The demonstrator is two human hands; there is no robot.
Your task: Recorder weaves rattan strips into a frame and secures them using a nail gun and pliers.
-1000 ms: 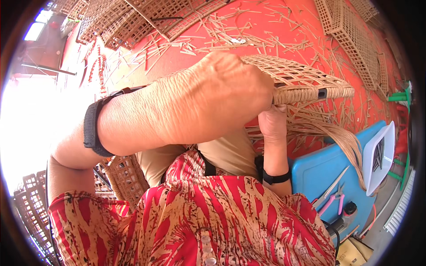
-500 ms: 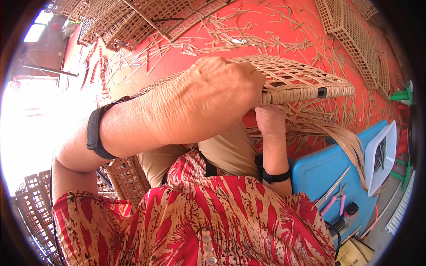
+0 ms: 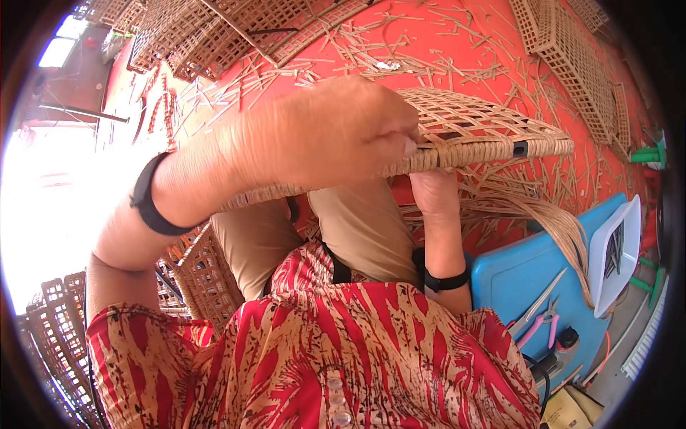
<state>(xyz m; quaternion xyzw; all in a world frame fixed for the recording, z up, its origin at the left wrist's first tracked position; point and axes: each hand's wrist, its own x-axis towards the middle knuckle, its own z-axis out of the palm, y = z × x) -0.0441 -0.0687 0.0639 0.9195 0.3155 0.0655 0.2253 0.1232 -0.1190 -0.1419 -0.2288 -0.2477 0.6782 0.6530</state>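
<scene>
A woven wicker panel (image 3: 489, 149) with a thickly wrapped rim lies across in front of me, above my lap. My left hand (image 3: 343, 129) is over the rim near its middle, fingers curled in and thumb against the wrapping; the hand covers much of the panel's left part. Under the rim, just to the right, my right hand (image 3: 436, 194) grips from below, its fingertips hidden behind the wrapping. A short dark patch (image 3: 520, 149) shows on the rim farther right. Below the panel, a bundle of long tan wicker strands (image 3: 550, 214) trails to the right.
On my right a blue stool (image 3: 500, 275) carries pink-handled pliers (image 3: 543, 323), scissors (image 3: 536, 304), a small dark-capped bottle (image 3: 566, 338) and a white tray (image 3: 616, 257) of dark strips. Cut strands litter the red floor (image 3: 429, 50). Wicker frames (image 3: 214, 36) stand at the back.
My left hand has shifted left and turned slightly, uncovering more of the wrapped rim. My right hand stays almost where it was under the rim.
</scene>
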